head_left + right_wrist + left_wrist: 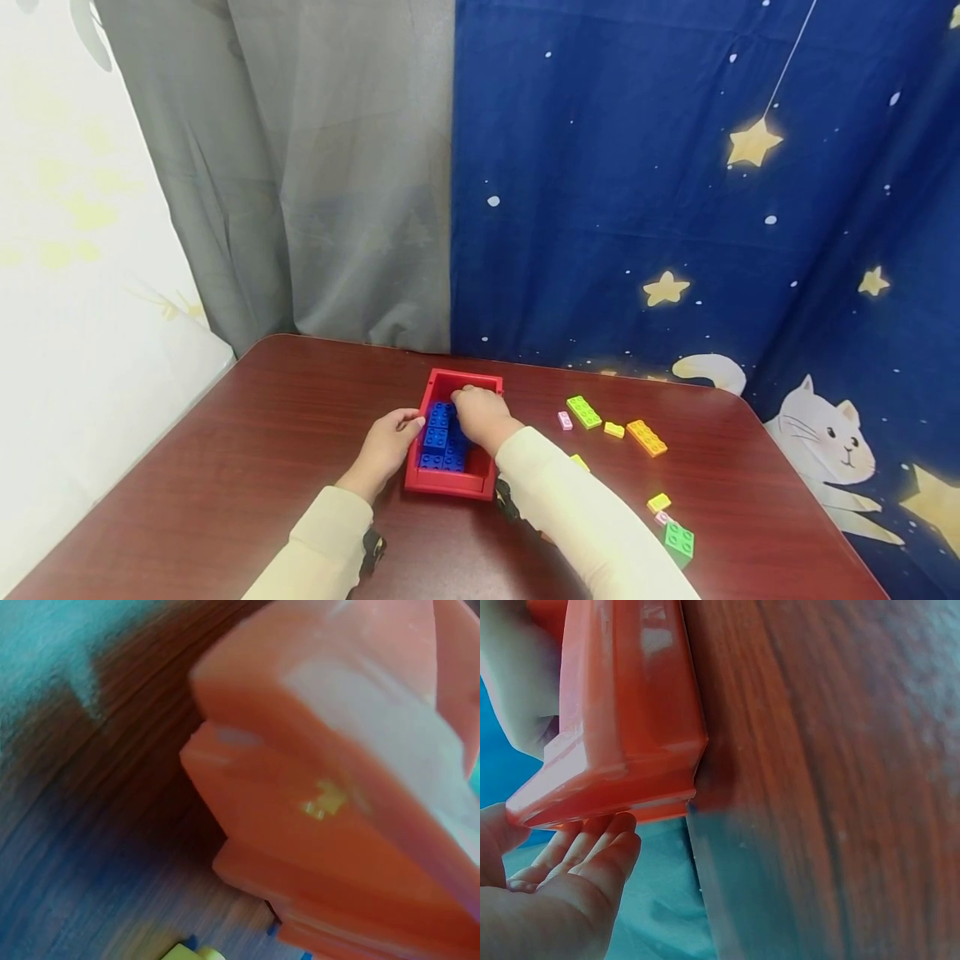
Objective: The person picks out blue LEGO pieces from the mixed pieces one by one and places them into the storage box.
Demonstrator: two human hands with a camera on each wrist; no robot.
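Note:
A red box (450,483) sits on the table, with several blue building bricks (437,437) packed inside it, mostly toward its left and near parts. My left hand (388,442) holds the box's left rim, thumb over the edge and fingers along the outside. In the left wrist view that hand (570,877) is at the box's corner (630,735). Inside the box's far right part, my right hand (482,414) reaches down over the blue bricks with its fingers bent. Its fingertips are hidden, so I cannot tell whether it grips a brick.
Loose bricks lie right of the box: a lime one (583,412), an orange one (647,438), a pink one (565,421), small yellow ones (613,430) and a green one (678,542). My right sleeve (577,517) passes over a yellow brick. Curtains (600,208) hang behind the table.

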